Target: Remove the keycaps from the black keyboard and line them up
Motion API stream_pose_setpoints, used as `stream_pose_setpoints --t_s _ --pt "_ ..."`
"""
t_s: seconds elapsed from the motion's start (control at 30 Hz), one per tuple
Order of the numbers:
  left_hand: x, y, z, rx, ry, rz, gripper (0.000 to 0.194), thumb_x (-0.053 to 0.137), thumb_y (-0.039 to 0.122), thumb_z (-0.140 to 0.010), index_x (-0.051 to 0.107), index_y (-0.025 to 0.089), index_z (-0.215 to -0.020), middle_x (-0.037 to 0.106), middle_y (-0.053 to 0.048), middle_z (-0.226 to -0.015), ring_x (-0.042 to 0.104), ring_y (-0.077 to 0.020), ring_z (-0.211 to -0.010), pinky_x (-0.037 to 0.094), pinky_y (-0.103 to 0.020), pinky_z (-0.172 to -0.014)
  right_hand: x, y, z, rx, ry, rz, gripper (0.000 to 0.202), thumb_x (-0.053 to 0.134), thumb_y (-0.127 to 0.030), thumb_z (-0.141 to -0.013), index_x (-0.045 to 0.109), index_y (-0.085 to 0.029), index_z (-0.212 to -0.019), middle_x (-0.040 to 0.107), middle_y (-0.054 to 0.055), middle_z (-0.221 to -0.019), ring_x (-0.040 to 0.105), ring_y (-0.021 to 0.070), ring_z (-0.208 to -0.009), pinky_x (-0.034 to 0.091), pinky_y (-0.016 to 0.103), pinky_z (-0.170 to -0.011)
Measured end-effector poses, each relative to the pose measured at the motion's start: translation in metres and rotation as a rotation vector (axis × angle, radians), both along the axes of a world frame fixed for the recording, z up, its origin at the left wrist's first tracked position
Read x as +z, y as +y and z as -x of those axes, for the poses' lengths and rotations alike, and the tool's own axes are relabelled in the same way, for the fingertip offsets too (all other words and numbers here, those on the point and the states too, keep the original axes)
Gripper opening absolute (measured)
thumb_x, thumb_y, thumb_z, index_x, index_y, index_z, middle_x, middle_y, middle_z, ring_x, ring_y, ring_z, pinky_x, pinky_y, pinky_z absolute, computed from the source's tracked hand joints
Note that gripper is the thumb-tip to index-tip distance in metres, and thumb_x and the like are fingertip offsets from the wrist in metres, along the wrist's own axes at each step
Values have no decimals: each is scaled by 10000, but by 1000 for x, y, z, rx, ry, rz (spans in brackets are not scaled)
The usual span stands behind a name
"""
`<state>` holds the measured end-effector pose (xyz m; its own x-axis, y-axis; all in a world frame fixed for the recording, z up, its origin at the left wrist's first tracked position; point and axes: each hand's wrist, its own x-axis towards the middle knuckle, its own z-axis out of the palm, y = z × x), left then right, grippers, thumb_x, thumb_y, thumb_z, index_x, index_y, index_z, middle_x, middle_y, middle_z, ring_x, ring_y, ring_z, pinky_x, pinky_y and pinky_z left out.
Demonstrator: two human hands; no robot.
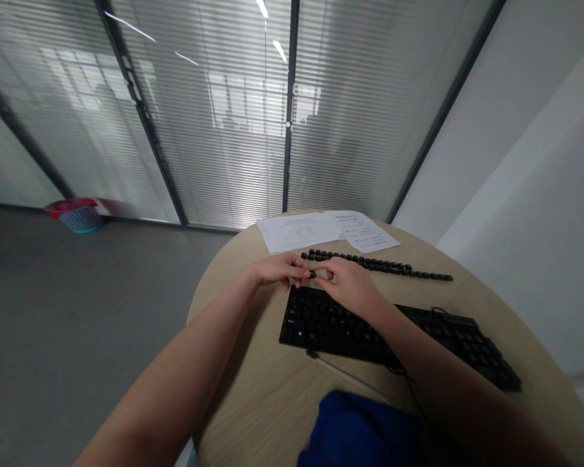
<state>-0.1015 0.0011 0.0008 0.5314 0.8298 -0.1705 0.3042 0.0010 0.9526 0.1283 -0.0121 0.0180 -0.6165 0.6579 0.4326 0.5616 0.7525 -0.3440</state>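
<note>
A small black keycap [312,274] is held between the fingertips of both hands, just above the keyboard's far left corner. My left hand [283,268] pinches it from the left with curled fingers. From the right, the thumb and index finger of my right hand [349,283] close on the same piece. Below them lies a black keyboard [331,322], set at a slant and partly covered by my right hand and forearm. Just beyond the hands, loose black keycaps [385,266] stand in rows on the table.
Printed sheets of paper [299,232] lie at the far edge of the round wooden table [253,389]. A thin pale-handled tool [345,375] and a blue cloth [355,431] are nearer me. A red and blue basket [80,217] stands on the floor by the glass partition.
</note>
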Motion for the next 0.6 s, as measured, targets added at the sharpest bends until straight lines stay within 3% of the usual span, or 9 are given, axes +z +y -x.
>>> stream_pose_setpoints --t_s 0.27,0.37,0.47,0.53,0.6 --pt "7 -4 -4 -65 28 4 386 766 518 -721 721 162 -862 641 -4 -698 559 -106 -602 367 -188 -449 -2 -3 2 -18 -52 7 131 674 -241 -876 733 -205 -987 708 46 -903 636 180 -819 433 293 -735" --pt "9 -5 -3 -80 44 -25 377 744 495 -736 739 173 -933 678 -20 -758 592 -117 -630 353 -186 -449 -5 0 0 -33 -43 30 135 676 -241 -866 728 -208 -986 714 42 -904 645 179 -830 444 292 -750" --pt "9 0 1 115 166 -192 366 688 439 -784 741 188 -1044 699 -23 -785 610 -123 -616 360 -199 -460 -8 10 -5 -90 -67 50 139 675 -266 -860 727 -207 -975 728 37 -910 657 186 -849 447 296 -765" --pt "7 5 6 326 303 -347 295 644 390 -816 751 167 -978 685 -17 -720 583 -111 -559 383 -213 -492 -10 23 -6 -142 -114 83 154 674 -296 -856 733 -210 -970 740 33 -904 664 191 -843 446 297 -756" --pt "3 12 11 456 406 -431 231 621 334 -820 749 149 -874 653 -5 -635 551 -102 -514 400 -223 -530 -12 39 -4 -179 -182 136 169 677 -327 -849 743 -223 -965 747 23 -879 666 190 -806 441 292 -716"
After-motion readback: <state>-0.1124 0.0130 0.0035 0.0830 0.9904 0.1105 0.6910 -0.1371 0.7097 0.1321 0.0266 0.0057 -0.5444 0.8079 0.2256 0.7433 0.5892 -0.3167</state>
